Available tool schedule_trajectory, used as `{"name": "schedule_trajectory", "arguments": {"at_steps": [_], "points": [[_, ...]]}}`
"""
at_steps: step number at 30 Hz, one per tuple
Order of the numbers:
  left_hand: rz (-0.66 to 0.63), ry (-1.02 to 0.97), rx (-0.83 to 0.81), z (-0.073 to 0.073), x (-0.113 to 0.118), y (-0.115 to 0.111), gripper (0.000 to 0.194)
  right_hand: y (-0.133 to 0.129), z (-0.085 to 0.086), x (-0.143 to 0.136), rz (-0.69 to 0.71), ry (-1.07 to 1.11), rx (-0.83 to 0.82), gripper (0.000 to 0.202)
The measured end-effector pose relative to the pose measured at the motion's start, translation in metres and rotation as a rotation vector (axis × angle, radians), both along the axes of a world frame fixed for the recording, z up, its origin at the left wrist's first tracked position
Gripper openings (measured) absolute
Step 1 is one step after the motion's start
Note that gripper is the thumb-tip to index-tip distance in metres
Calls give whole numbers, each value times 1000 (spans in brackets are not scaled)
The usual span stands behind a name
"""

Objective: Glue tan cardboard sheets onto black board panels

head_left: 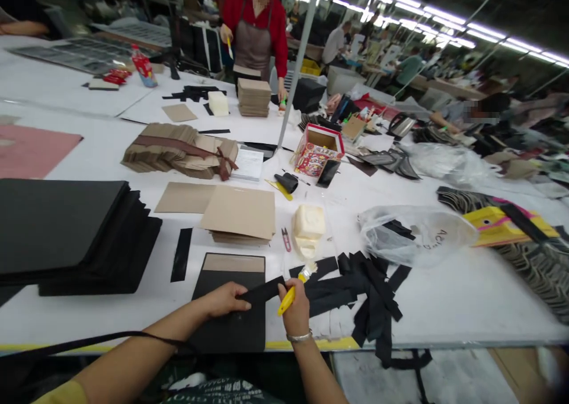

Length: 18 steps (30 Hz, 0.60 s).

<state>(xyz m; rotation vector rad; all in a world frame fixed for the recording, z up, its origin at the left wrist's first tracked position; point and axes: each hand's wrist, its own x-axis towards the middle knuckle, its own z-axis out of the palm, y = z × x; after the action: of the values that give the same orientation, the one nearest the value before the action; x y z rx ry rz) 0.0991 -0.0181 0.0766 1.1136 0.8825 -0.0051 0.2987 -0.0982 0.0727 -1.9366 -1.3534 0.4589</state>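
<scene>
Between my two hands a short black strip (263, 291) is stretched over a black panel (231, 332). My left hand (224, 299) pinches the strip's left end. My right hand (295, 309) holds the strip's other end and also a yellow-handled brush (288, 300), bristles pointing up and away. A beige board (233, 263) lies along the far edge of the black panel. Many loose black strips (367, 291) are heaped right of my right hand. Beyond the brush stands a cream container (308, 229), with small pink snips (285, 240) beside it.
Stacked black panels (62, 226) fill the left side. Beige boards (242, 211) lie ahead, with a tied bundle (178, 149) and a red box (318, 149) farther off. A plastic bag (413, 235) lies right. Across the table stands a person in red sleeves (279, 31).
</scene>
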Motion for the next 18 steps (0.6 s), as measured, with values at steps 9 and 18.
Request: {"name": "schedule_trajectory", "arguments": {"at_steps": [9,18], "points": [[564,253,77,-53,-83,40,43,50,-58,-29,38,-141,-22,22],[591,541,335,-82,-84,64,34,77,-90,-43,50,-178,-136,23]]}}
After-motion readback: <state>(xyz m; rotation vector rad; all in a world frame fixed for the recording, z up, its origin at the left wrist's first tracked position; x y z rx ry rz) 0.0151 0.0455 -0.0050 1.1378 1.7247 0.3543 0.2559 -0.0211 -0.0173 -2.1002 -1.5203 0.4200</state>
